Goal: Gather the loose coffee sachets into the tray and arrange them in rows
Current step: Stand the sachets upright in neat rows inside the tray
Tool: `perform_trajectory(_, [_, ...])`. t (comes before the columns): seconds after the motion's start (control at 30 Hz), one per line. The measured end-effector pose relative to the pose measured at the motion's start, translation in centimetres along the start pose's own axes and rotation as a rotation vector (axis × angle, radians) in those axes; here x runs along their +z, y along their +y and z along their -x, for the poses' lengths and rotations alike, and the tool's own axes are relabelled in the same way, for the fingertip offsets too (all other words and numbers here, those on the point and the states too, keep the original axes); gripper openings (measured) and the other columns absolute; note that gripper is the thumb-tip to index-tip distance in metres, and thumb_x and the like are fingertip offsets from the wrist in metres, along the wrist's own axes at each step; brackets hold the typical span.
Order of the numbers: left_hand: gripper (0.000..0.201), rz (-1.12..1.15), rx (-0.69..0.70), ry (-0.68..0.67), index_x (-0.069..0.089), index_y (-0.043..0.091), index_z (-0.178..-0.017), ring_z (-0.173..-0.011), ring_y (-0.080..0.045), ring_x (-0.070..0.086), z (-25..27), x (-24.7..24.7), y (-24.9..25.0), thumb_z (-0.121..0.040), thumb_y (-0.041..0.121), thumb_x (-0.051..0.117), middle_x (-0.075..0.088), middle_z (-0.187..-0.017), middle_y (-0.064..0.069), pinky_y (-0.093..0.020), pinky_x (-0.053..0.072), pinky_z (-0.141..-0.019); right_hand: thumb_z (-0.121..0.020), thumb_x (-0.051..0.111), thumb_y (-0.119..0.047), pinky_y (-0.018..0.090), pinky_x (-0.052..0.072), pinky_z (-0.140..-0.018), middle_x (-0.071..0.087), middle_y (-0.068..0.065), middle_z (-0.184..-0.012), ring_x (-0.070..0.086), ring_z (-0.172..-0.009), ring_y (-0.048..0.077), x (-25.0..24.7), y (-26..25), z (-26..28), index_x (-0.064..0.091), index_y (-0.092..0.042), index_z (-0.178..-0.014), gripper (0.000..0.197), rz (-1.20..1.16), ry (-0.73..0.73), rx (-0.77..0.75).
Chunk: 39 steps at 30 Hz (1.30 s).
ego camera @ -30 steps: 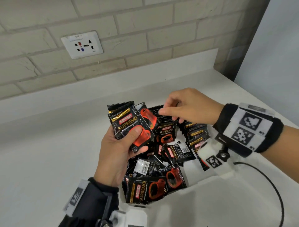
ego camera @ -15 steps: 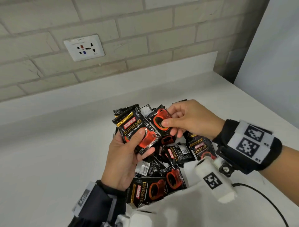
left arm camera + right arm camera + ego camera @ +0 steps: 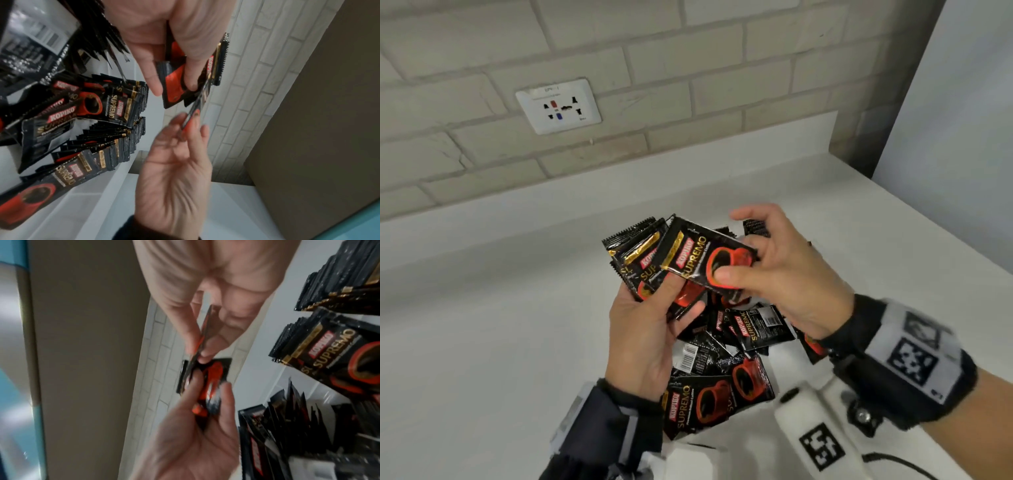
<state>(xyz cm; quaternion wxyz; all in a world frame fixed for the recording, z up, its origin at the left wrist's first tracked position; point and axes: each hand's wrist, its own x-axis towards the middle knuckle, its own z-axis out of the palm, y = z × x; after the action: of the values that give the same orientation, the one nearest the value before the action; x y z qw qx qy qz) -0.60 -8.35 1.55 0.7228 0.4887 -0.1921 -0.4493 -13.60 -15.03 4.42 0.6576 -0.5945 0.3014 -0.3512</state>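
Right hand (image 3: 787, 274): thumb and fingers are pinching one sachet (image 3: 705, 260), laying it at 1 o'clock on the stack.

Left hand (image 3: 643, 335): thumb and fingers are clamping the stack of sachets (image 3: 635, 255), faces up.

Loose sachets (image 3: 726, 370): lying jumbled in the white tray (image 3: 86, 194), 6 o'clock of both hands; standing rows showing beside them.

Step, judged: collecting and squaring a handful. Next: aligning edges, then slotting it upright into a row.

A pale brick wall (image 3: 688, 85) with a white socket plate (image 3: 558, 106) rises behind the white table (image 3: 482, 325), and a plain grey panel (image 3: 962, 120) stands at right.
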Motion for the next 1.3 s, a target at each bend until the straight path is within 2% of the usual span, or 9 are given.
perform_trajectory(0.13, [0.039,0.002,0.074,-0.032,0.059,0.017,-0.108,-0.074,-0.012,0.069,0.4,0.5,0.4,-0.073,0.035,0.055,0.071,-0.094,-0.003,-0.022,0.055,-0.049,-0.076,0.068,0.001,0.032,0.059,-0.062,0.063,0.001,-0.097,0.067,-0.070,0.016,1.4,1.2,-0.3,0.057,-0.022,-0.086,0.028,0.057,0.000,-0.026])
perform_trajectory(0.23, [0.051,-0.004,0.105,-0.061,0.056,0.013,-0.116,-0.092,-0.024,0.069,0.8,0.4,0.6,-0.080,0.046,0.044,0.071,-0.102,-0.008,-0.033,0.060,-0.066,-0.078,0.069,-0.004,0.021,0.056,-0.059,0.062,0.001,-0.096,0.063,-0.063,0.004,1.7,1.7,-0.6,0.058,-0.022,-0.086,0.022,0.085,0.033,-0.023])
perform_trajectory(0.4, [0.048,0.002,0.101,-0.096,0.054,0.011,-0.118,-0.087,-0.019,0.069,0.9,0.4,0.7,-0.081,0.040,0.043,0.071,-0.102,-0.010,-0.027,0.057,-0.063,-0.083,0.065,-0.013,0.005,0.042,-0.056,0.063,-0.006,-0.087,0.057,-0.064,-0.009,1.5,1.9,-0.4,0.056,-0.027,-0.090,0.018,0.269,0.025,-0.066])
perform_trajectory(0.57, [0.037,-0.003,0.059,-0.069,0.057,0.017,-0.108,-0.078,-0.016,0.069,0.2,-0.2,0.8,-0.076,0.036,0.050,0.072,-0.092,-0.003,-0.025,0.056,-0.055,-0.092,0.051,-0.018,0.012,0.045,-0.058,0.062,0.008,-0.092,0.054,-0.064,0.012,1.0,1.6,-0.3,0.045,-0.044,-0.100,0.028,0.513,-0.080,-0.133])
perform_trajectory(0.67, [0.037,-0.040,0.066,-0.044,0.059,0.017,-0.107,-0.080,-0.018,0.069,-0.1,-0.3,0.6,-0.073,0.032,0.057,0.071,-0.097,-0.005,-0.027,0.057,-0.056,-0.089,0.057,-0.021,0.028,0.051,-0.070,0.059,0.015,-0.092,0.059,-0.074,0.025,1.0,1.3,-0.5,0.036,-0.046,-0.111,0.039,0.560,-0.067,-0.158])
perform_trajectory(0.83, [0.032,-0.027,0.061,-0.024,0.062,0.019,-0.099,-0.074,-0.016,0.071,-0.4,-0.4,0.3,-0.067,0.023,0.064,0.073,-0.090,-0.002,-0.027,0.058,-0.055,-0.081,0.065,-0.005,0.007,0.046,-0.062,0.055,-0.009,-0.083,0.059,-0.068,-0.009,1.1,1.1,-0.7,0.028,-0.046,-0.119,0.067,0.390,-0.037,-0.154])
perform_trajectory(1.0, [0.032,-0.016,0.039,-0.008,0.064,0.016,-0.096,-0.068,-0.015,0.070,-0.3,-0.2,0.0,-0.065,0.019,0.066,0.073,-0.083,-0.002,-0.025,0.055,-0.050,-0.075,0.072,-0.005,0.033,0.052,-0.089,0.068,0.000,-0.101,0.067,-0.089,0.009,0.9,2.1,-0.9,0.028,-0.033,-0.134,0.079,0.340,-0.021,-0.036])
perform_trajectory(1.2, [0.026,-0.040,0.023,0.044,0.062,0.015,-0.098,-0.072,-0.014,0.069,-0.6,-0.4,-0.4,-0.075,0.028,0.062,0.071,-0.086,-0.003,-0.025,0.058,-0.056,-0.073,0.071,0.002,0.022,0.054,-0.081,0.068,-0.004,-0.094,0.067,-0.082,0.000,-0.3,2.4,-0.9,0.041,-0.026,-0.122,0.064,0.205,0.006,0.029])
perform_trajectory(1.3, [0.011,-0.043,0.026,0.054,0.060,0.014,-0.096,-0.058,-0.005,0.066,-0.9,-0.6,-0.2,-0.087,0.019,0.057,0.070,-0.069,0.005,-0.020,0.056,-0.051,-0.074,0.069,0.004,0.030,0.055,-0.082,0.069,0.004,-0.098,0.068,-0.086,0.007,-0.9,2.6,-1.0,0.055,-0.017,-0.110,0.044,0.124,0.047,0.044])
